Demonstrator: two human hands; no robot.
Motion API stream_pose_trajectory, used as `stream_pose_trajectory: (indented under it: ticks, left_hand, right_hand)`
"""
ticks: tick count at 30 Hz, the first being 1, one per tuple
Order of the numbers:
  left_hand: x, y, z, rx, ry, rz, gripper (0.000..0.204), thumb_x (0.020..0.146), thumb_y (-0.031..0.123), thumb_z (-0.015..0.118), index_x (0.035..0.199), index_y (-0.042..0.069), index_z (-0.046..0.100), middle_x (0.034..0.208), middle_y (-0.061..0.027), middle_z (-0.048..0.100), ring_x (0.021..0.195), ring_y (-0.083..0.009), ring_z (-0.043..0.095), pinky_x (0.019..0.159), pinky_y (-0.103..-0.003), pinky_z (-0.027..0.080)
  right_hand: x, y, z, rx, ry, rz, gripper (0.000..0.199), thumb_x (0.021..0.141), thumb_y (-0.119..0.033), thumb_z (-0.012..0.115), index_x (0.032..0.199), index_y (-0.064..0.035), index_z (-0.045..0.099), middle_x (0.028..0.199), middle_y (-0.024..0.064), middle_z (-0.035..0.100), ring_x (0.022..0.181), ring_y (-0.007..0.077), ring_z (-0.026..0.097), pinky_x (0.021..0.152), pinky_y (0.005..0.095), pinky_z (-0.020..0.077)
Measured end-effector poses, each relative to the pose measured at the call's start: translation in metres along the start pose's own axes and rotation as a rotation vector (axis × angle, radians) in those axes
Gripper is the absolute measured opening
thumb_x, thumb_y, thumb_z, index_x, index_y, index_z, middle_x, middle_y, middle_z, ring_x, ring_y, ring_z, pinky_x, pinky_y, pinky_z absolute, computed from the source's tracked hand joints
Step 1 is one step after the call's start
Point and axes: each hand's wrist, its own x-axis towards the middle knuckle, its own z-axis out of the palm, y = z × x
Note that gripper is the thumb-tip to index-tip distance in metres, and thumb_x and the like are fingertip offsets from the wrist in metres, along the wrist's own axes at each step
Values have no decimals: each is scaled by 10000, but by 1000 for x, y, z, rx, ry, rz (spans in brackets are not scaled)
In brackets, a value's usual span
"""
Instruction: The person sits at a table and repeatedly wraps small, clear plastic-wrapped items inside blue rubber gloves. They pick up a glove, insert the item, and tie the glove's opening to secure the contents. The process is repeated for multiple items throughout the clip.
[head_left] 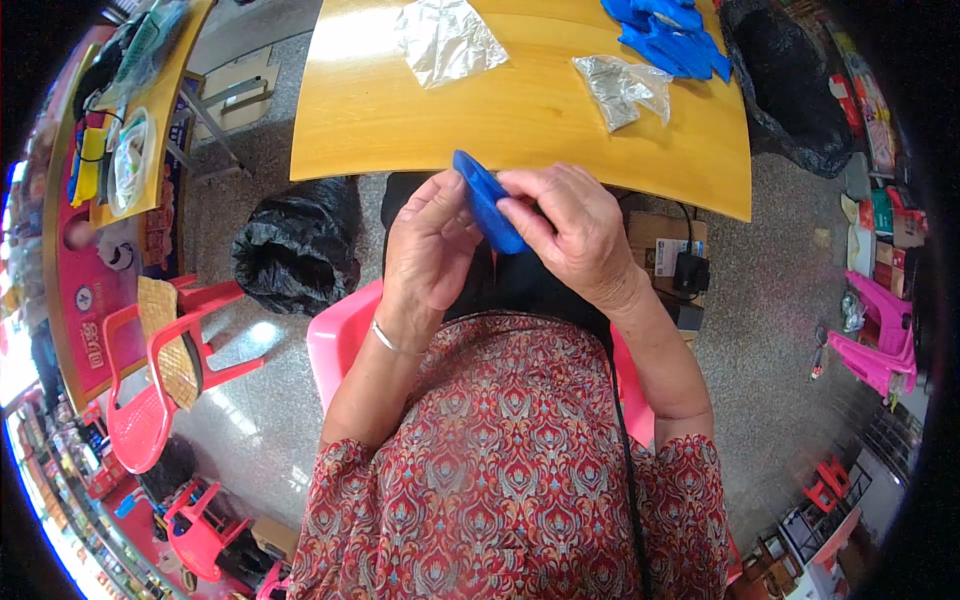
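Note:
Over my lap, just off the table's near edge, I hold a small blue oblong piece between both hands. It looks soft and folded, and its kind is not clear. My left hand pinches its left side near the upper end, thumb up. With thumb and forefinger my right hand grips its right side. On the yellow table lie a flat, crinkled clear plastic bag and a smaller clear bag with something greyish in it. A heap of similar blue pieces is at the far right corner.
A black plastic bag stands on the floor left of my knees, and a larger black bag is right of the table. A pink chair stands to the left, a cardboard box under the table, and shelves of goods along both sides.

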Motion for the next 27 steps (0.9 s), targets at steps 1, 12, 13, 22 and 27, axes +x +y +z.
stream_pose_trajectory:
  ticks: [1, 12, 13, 22, 27]
  left_hand:
    - [-1, 1, 1, -13, 17, 0, 186, 927, 202, 597, 996, 29, 590, 930, -46, 649, 848, -136, 616, 773, -294, 504]
    - [4, -4, -13, -3, -92, -10, 163, 952, 190, 547, 1019, 45, 580, 950, -29, 640, 880, -138, 614, 823, -318, 501]
    - [4, -6, -13, 13, -57, 4, 161, 955, 191, 544, 1016, 46, 577, 943, -29, 637, 875, -137, 612, 818, -318, 502]
    - [4, -7, -4, -12, 24, 7, 172, 946, 199, 565, 1019, 43, 567, 928, -34, 631, 847, -128, 601, 783, -298, 499]
    - [5, -7, 3, 15, 56, 48, 208, 923, 214, 616, 1022, 38, 568, 913, -42, 624, 796, -121, 589, 749, -280, 490]
  right_hand:
    - [1, -1, -1, -8, -31, -31, 229, 757, -62, 684, 973, -57, 605, 789, 92, 611, 720, 282, 603, 655, 377, 469]
    - [-3, 2, 3, -41, 79, 50, 164, 773, -24, 666, 928, -35, 611, 791, 116, 628, 716, 295, 622, 650, 386, 485]
    - [-3, 2, 2, -26, 96, 82, 150, 779, -16, 662, 920, -33, 613, 788, 121, 631, 712, 300, 624, 646, 388, 489]
    - [-4, 4, 5, 242, 60, 337, 155, 818, -42, 676, 965, -21, 634, 858, 117, 673, 772, 219, 679, 684, 304, 528]
    - [-5, 6, 7, 263, 47, 376, 184, 817, -57, 688, 991, -20, 643, 887, 110, 684, 784, 186, 685, 690, 288, 535]
